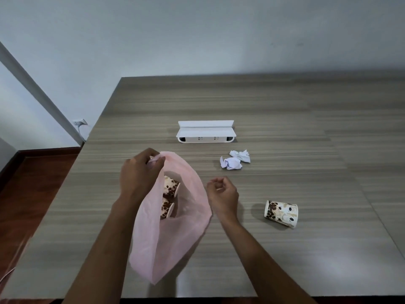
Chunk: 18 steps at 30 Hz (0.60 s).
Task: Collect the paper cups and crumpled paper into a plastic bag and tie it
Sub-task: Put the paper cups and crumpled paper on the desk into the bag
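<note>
Pink plastic bag (175,233) hangs over the wooden table (285,106) in front of us, its mouth held open so the rubbish can drop straight in. Starting at the left, our left hand (140,172) pinches the far rim of the bag between fingers and thumb and lifts it, which keeps the opening wide; two bean-printed paper cups (169,197) already lie inside, one above the other. Just beside the bag's right edge our right hand (223,194) hovers with its fingers loosely curled and nothing in them, free for the next pick, we judge. Further right a third paper cup (281,213) lies on its side on the table, well apart from the bag. Beyond it, two wads of crumpled paper (235,160) sit touching each other, near a white socket box (206,131) with its lid up. We reckon the collecting is about half done and tying has not begun
</note>
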Motion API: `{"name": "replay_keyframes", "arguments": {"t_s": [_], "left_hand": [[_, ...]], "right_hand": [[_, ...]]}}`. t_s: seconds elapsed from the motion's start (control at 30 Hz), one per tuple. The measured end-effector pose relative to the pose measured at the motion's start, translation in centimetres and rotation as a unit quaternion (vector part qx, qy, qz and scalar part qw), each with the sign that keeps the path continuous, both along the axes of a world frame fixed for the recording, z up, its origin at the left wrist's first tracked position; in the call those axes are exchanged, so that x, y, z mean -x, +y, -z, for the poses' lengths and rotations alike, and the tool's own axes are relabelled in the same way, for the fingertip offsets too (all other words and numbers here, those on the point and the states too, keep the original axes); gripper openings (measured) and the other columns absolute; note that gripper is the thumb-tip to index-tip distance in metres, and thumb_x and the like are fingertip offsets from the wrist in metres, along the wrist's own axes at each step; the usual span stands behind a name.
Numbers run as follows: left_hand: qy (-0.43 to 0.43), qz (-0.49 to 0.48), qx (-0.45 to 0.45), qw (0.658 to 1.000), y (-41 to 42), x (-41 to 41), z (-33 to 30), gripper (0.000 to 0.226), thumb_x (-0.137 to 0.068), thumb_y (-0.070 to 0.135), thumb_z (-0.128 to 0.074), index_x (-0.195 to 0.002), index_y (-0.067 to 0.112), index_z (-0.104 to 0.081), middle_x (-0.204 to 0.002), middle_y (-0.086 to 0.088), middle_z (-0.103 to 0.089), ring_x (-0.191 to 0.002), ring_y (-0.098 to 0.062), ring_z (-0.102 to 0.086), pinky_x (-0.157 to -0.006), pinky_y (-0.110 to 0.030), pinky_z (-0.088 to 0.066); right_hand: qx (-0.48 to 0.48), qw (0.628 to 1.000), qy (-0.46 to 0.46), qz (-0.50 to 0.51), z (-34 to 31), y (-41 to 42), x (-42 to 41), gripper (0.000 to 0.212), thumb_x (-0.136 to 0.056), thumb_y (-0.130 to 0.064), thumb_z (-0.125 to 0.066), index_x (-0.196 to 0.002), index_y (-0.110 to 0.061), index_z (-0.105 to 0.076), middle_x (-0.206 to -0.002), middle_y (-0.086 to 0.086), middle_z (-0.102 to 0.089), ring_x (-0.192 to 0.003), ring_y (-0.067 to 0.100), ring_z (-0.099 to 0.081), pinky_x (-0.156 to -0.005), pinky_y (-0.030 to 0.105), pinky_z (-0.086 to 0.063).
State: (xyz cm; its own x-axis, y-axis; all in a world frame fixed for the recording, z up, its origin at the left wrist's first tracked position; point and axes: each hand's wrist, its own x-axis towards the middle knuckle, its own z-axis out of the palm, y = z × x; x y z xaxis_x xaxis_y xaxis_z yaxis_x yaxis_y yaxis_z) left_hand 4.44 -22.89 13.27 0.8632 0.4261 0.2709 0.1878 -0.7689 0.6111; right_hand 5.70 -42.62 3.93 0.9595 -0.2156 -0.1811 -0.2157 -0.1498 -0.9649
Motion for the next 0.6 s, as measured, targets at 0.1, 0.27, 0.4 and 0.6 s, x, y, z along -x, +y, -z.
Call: {"name": "replay_keyframes", "arguments": {"t_s": [0.1, 0.27, 0.4, 0.6], "left_hand": [[-0.006, 0.007, 0.007, 1.0, -0.9, -2.1, -0.1, 0.014, -0.086, 0.033, -0.068, -0.09, 0.02, -0.072, -0.073, -0.006, -0.07, -0.07, -0.028, -0.063, -0.064, -0.034, -0.045], [0.001, 0.018, 0.007, 1.0, -2.0, -4.0, -0.1, 0.013, -0.086, 0.034, -0.068, -0.089, 0.021, -0.072, -0.072, -0.006, -0.069, -0.069, -0.028, -0.062, -0.063, -0.035, -0.046], [0.051, 0.02, 0.001, 0.998, -2.1, -3.4, -0.8, 0.013, -0.084, 0.035, -0.07, -0.086, 0.023, -0.071, -0.069, -0.002, -0.067, -0.07, -0.026, -0.062, -0.064, -0.035, -0.046], [0.17, 0.026, -0.085, 0.981, 0.3, -0.8, -3.4, 0.042, -0.07, 0.057, -0.078, -0.094, 0.026, -0.063, -0.082, 0.006, -0.062, -0.079, -0.021, -0.059, -0.068, -0.033, -0.043]], "right_hand": [[0.059, 0.998, -0.001, 0.016, 1.5, -1.6, -4.0, 0.005, -0.075, -0.024, -0.067, -0.077, -0.023, -0.063, -0.072, -0.01, -0.064, -0.067, 0.013, -0.062, -0.071, 0.033, -0.052], [0.222, 0.971, -0.025, -0.087, 4.5, -3.8, -9.2, 0.029, -0.074, -0.019, -0.067, -0.103, -0.021, -0.067, -0.105, -0.002, -0.068, -0.099, 0.023, -0.063, -0.087, 0.037, -0.049], [0.35, 0.917, -0.03, -0.189, 6.3, -5.4, -12.7, 0.05, -0.077, -0.014, -0.066, -0.126, -0.018, -0.059, -0.134, 0.007, -0.053, -0.126, 0.031, -0.046, -0.102, 0.041, -0.036], [0.462, 0.852, 0.08, -0.232, 9.2, -6.6, -15.1, 0.051, -0.082, -0.029, -0.058, -0.131, -0.04, -0.047, -0.138, 0.001, -0.044, -0.118, 0.032, -0.046, -0.099, 0.04, -0.042]]}}
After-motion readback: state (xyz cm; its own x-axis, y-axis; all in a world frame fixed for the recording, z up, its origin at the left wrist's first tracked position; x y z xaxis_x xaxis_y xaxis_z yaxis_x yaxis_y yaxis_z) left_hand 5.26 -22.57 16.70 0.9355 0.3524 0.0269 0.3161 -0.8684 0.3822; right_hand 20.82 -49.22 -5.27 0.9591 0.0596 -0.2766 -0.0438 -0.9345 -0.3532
